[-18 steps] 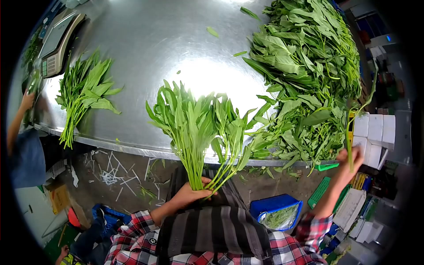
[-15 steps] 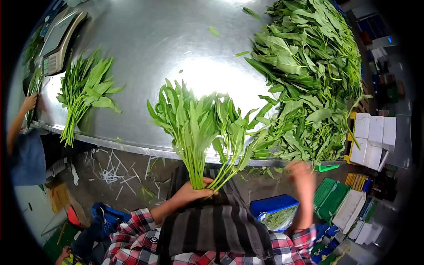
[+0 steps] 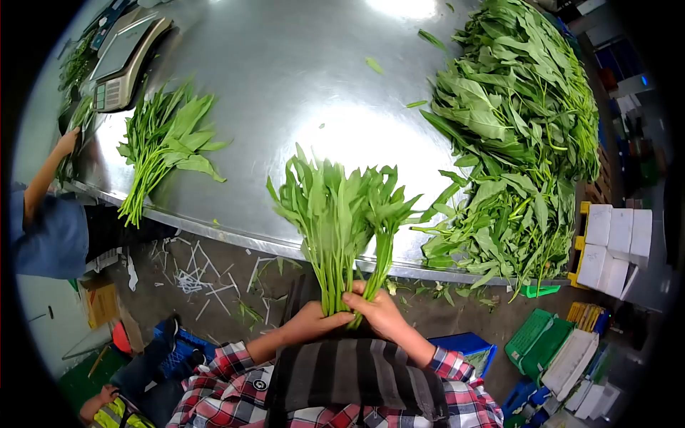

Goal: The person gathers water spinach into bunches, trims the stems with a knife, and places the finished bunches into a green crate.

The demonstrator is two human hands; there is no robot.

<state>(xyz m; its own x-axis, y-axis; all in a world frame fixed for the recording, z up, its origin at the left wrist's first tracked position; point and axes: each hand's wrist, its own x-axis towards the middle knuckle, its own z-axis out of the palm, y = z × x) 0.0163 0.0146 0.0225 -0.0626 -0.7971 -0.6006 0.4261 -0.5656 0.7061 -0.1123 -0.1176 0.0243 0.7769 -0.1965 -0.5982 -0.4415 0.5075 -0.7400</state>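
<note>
My left hand (image 3: 312,322) is closed around the lower stems of a bunch of water spinach (image 3: 325,228), leaves pointing up. Close beside it, my right hand (image 3: 379,311) grips stems on the bunch's right side, thumb toward the left hand. The held leaves reach over the edge of the metal table (image 3: 264,143). To the right lies a big heap of water spinach (image 3: 506,143), its stems hanging over the front edge. A separate bunch (image 3: 168,143) rests on the table at the left.
A weighing scale (image 3: 128,64) stands at the far left, where another person's hand (image 3: 68,141) touches some greens. White strips litter the floor below. Right of me are a blue tub (image 3: 464,346), a green crate (image 3: 535,342) and white boxes (image 3: 614,235).
My right hand has come from beside the heap to the bunch and now grips stems there. The loose stems on the bunch's right are drawn closer together. The whole view has shifted slightly.
</note>
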